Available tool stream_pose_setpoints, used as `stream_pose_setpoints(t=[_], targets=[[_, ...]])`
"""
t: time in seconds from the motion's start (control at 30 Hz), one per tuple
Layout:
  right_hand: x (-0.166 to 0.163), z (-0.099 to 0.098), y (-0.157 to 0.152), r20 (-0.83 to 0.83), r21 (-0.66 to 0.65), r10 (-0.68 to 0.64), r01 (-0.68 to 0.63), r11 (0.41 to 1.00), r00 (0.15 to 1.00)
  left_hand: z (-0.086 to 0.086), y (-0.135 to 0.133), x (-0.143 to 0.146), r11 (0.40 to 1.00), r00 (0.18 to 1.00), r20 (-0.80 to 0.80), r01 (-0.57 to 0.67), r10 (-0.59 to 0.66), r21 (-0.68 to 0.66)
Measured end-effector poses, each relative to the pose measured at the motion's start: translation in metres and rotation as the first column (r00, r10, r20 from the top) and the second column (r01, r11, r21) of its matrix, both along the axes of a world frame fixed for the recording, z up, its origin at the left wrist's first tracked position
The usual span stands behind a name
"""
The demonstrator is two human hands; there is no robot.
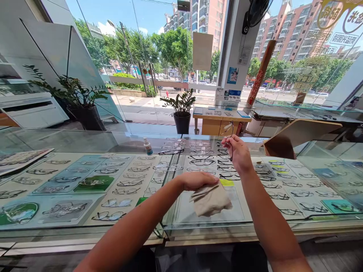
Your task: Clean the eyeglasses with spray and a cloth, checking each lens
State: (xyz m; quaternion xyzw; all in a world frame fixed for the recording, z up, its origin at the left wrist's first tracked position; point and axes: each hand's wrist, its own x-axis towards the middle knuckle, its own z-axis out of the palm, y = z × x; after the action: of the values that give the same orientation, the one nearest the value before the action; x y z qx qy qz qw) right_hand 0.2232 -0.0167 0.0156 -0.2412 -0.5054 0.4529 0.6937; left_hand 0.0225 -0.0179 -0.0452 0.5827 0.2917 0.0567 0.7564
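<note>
In my right hand (238,151) is a pair of eyeglasses (231,130), raised above the glass counter and turned on its side, the fingers pinching the frame. My left hand (200,180) grips a crumpled beige cloth (212,200), which hangs down over the counter top. The left fingers are partly hidden behind the cloth and the back of the hand. A small white spray bottle (148,146) with a blue label stands on the glass to the left. Several glasses (172,150) lie on the counter near the far edge.
The glass display counter (170,235) stretches across in front of me, with rows of eyeglasses (129,182) inside. At its right stands a brown tilted board (297,132). A magazine (22,158) lies at the left. Beyond are a potted plant (181,121) and a window.
</note>
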Motion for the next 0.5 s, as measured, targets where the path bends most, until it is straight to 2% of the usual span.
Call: stream_pose_setpoints(t=[0.07,0.13,0.2,0.3,0.43,0.5], targets=[[-0.002,-0.001,0.0,0.013,-0.017,0.033,-0.032,0.999,0.999,0.0,0.002,-0.001,0.975,0.987,-0.137,0.116,-0.09,0.192],[-0.003,-0.002,-0.001,0.019,-0.031,0.066,-0.065,0.997,0.998,0.003,0.003,-0.001,0.893,0.964,-0.232,0.218,-0.133,0.395],[-0.005,-0.002,-0.002,0.025,-0.041,0.093,-0.092,0.995,0.995,0.009,0.004,-0.002,0.797,0.956,-0.254,0.268,-0.149,0.542],[-0.006,-0.001,-0.004,0.035,-0.057,0.121,-0.119,0.991,0.992,0.018,0.005,-0.005,0.732,0.965,-0.209,0.258,-0.16,0.63],[-0.006,0.002,-0.006,0.048,-0.069,0.144,-0.141,0.988,0.988,0.021,0.003,-0.007,0.698,0.971,-0.172,0.237,-0.164,0.676],[-0.006,0.004,-0.008,0.059,-0.074,0.155,-0.151,0.986,0.986,0.02,0.003,-0.006,0.69,0.986,-0.115,0.165,-0.119,0.705]])
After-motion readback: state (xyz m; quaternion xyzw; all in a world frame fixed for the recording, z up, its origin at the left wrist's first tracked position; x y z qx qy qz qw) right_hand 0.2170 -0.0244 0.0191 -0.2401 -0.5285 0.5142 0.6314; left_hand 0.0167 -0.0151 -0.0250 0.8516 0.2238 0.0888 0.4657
